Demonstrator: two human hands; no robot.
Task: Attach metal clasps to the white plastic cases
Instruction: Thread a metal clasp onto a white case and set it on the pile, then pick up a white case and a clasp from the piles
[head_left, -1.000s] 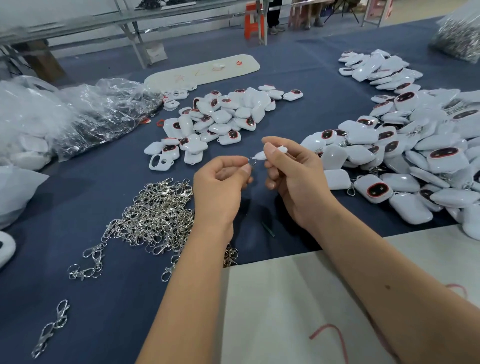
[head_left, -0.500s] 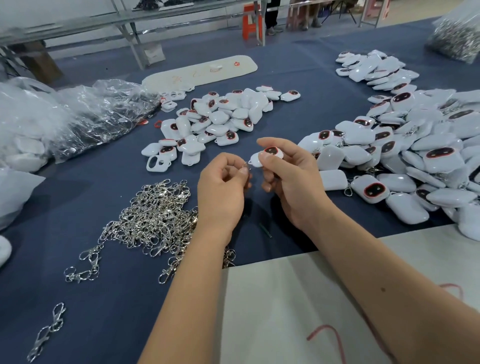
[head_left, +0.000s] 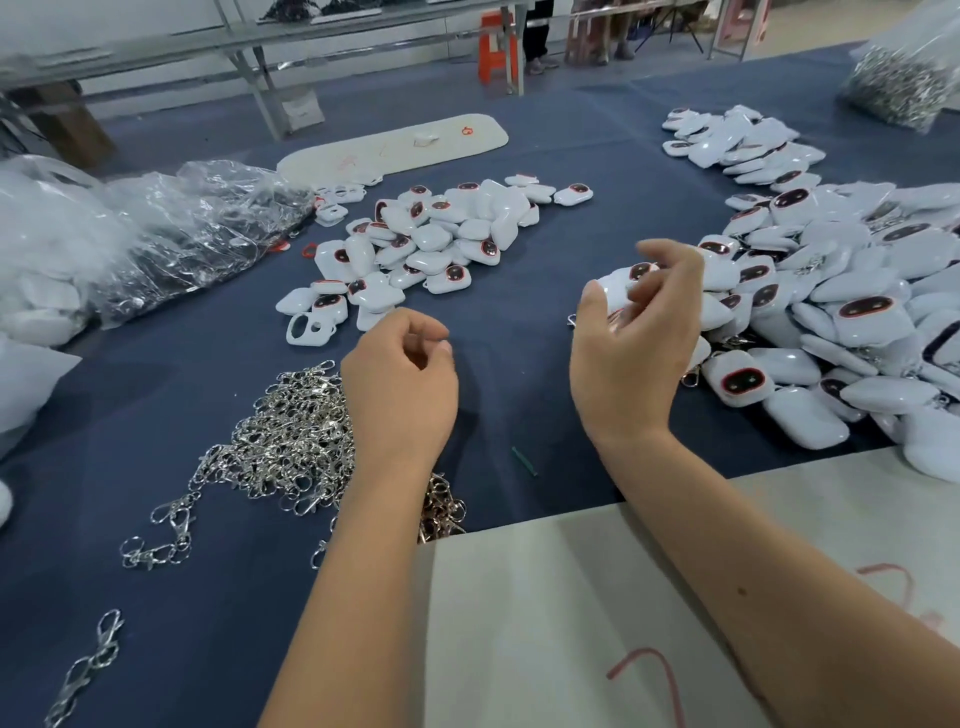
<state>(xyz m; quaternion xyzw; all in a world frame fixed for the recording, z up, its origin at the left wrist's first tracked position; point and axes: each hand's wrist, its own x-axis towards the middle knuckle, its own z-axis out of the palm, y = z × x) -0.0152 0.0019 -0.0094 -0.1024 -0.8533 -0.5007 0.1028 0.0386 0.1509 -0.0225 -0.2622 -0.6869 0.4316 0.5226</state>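
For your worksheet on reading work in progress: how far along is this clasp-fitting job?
Done: the big pile of cases on the right, several showing clasps. In hand: the right hand is at that pile's near edge beside a case, grip unclear; the left hand holds nothing visible. Left: the middle pile of cases and the loose clasps.

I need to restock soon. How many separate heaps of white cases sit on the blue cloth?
3: a middle heap ahead of the left hand, a big heap beside the right hand, and a small far heap. More may lie outside view.
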